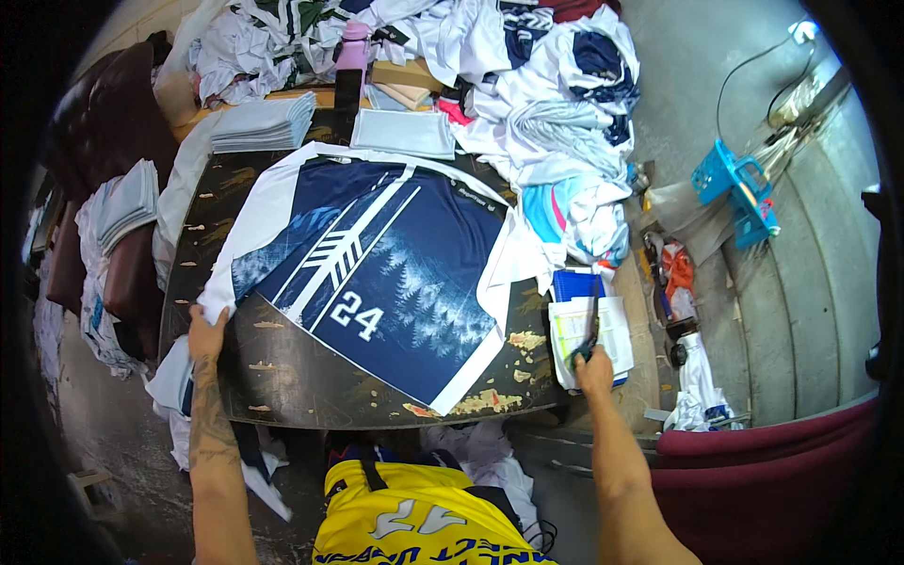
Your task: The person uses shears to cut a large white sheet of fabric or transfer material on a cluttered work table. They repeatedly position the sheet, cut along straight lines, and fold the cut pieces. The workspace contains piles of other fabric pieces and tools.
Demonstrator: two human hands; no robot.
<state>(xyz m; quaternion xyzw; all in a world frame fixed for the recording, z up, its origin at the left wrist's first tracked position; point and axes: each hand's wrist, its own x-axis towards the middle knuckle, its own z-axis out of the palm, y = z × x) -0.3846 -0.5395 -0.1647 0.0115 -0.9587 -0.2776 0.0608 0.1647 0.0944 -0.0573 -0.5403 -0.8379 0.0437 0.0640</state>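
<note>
A printed fabric panel (414,273), navy with white stripes and pale trees inside a white border, lies spread on the dark table. My left hand (207,331) pinches the white edge at its near left corner. On the right, my right hand (593,367) is closed around dark-handled scissors (594,320), whose blades point away from me. The scissors are over a sheet of printed paper (617,325) that lies on a blue pad or folder (576,284). Whether they touch the paper, I cannot tell.
Folded pale cloth stacks (264,124) sit along the table's far edge. Behind them stand a pink bottle (354,42) and a heap of white and navy fabric (565,104). A blue basket (739,188) is at the right. The worn dark tabletop (282,377) has peeling patches. Red seating (772,471) is near right.
</note>
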